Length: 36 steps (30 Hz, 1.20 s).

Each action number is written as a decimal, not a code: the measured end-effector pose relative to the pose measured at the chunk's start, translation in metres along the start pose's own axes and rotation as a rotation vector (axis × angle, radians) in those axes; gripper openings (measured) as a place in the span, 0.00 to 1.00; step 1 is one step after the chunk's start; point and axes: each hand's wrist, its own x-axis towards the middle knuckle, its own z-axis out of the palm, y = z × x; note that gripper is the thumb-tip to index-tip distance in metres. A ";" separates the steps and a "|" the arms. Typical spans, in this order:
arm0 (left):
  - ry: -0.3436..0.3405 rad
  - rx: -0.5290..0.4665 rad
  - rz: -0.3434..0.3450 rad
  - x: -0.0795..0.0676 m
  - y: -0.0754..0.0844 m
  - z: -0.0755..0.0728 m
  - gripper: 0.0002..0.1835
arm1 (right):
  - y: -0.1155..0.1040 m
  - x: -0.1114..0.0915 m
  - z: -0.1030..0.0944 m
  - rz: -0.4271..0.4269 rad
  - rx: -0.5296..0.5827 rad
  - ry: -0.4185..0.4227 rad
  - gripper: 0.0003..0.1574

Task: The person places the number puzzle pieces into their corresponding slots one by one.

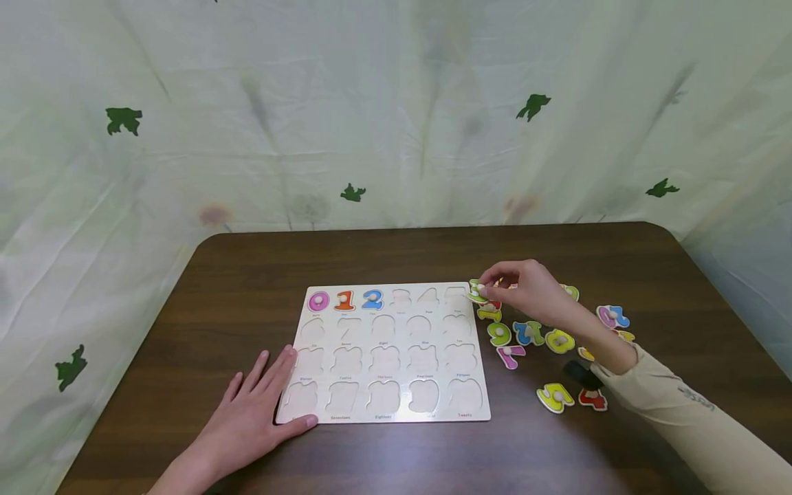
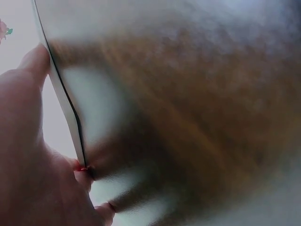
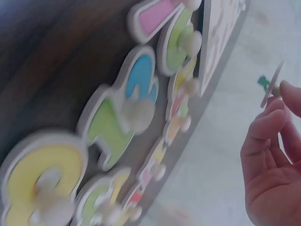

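Note:
A white wooden number puzzle board lies flat on the table. In its top row sit a pink 0, an orange 1 and a blue 2; the other recesses hold no pieces. With its fingers spread, my left hand rests at the board's lower left, thumb on the bottom edge and fingertips at the left edge. My right hand pinches a green number piece by its knob at the board's top right corner. That piece shows edge-on in the right wrist view, raised between thumb and fingers.
Right of the board lie several loose knobbed number pieces, among them a green one, a pink 7 and a blue-and-green one. Nearer the front are a yellow piece and a red one. A pale curtain hangs behind the table.

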 end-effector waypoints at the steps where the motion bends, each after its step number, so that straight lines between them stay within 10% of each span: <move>1: 0.002 0.000 0.002 0.000 0.000 0.000 0.61 | -0.002 0.002 0.002 0.004 0.014 -0.004 0.09; 18: 0.010 0.000 0.007 0.001 0.000 -0.002 0.60 | -0.032 0.050 0.054 -0.049 0.065 -0.051 0.05; 36: 0.025 -0.006 0.005 -0.002 0.001 -0.002 0.60 | -0.049 0.082 0.099 0.084 0.034 -0.195 0.03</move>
